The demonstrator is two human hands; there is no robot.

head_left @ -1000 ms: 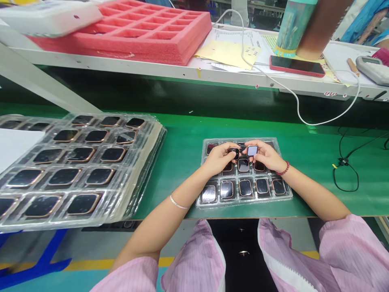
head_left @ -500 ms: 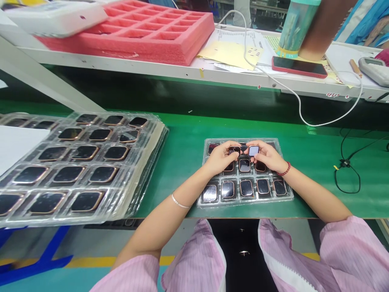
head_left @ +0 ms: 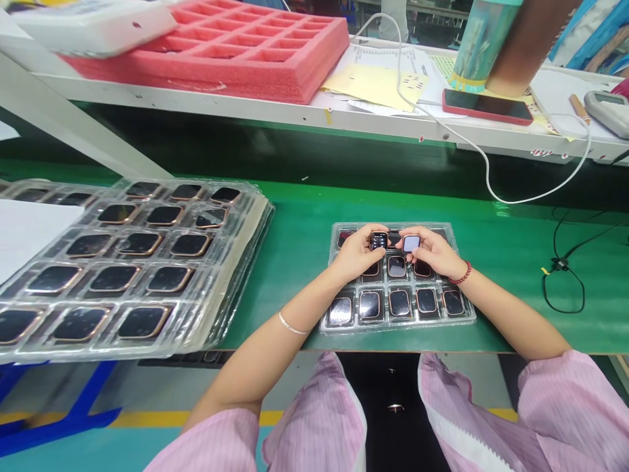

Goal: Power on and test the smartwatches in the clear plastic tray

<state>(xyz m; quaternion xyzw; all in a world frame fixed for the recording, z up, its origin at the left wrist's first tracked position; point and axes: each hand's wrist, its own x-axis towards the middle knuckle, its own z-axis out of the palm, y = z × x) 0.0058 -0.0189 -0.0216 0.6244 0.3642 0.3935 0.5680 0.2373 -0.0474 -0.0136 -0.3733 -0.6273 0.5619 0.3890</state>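
Five square watches (head_left: pixel 399 303) lie in the front row of the clear tray (head_left: pixel 393 325) before me, each in its own pocket; more sit in the rows behind, partly covered by my hands. Over the back of that tray, my left hand (head_left: pixel 361 252) has thumb and fingers closed around the edges of a lit watch (head_left: pixel 378 240), small marks showing on its dark screen. My right hand (head_left: pixel 437 252) pinches a pale-screened watch (head_left: pixel 411 244) the same way, beside it but apart.

To my left is a stack of clear trays (head_left: pixel 216 288), its top one holding rows of dark, gold-rimmed watches, with a white sheet (head_left: pixel 39 239) over part of its left side. On the shelf (head_left: pixel 246 108) above, a pink foam block (head_left: pixel 304 78) is divided into square cells; I can't tell what most hold. A white object (head_left: pixel 98 29) rests on its left end. Papers, a phone (head_left: pixel 486 107) and two cylinders (head_left: pixel 484 42) stand farther right. The worktop (head_left: pixel 295 262) is green, with a black cable (head_left: pixel 563 265) at my right; a yellow stripe (head_left: pixel 142 419) crosses the floor below.
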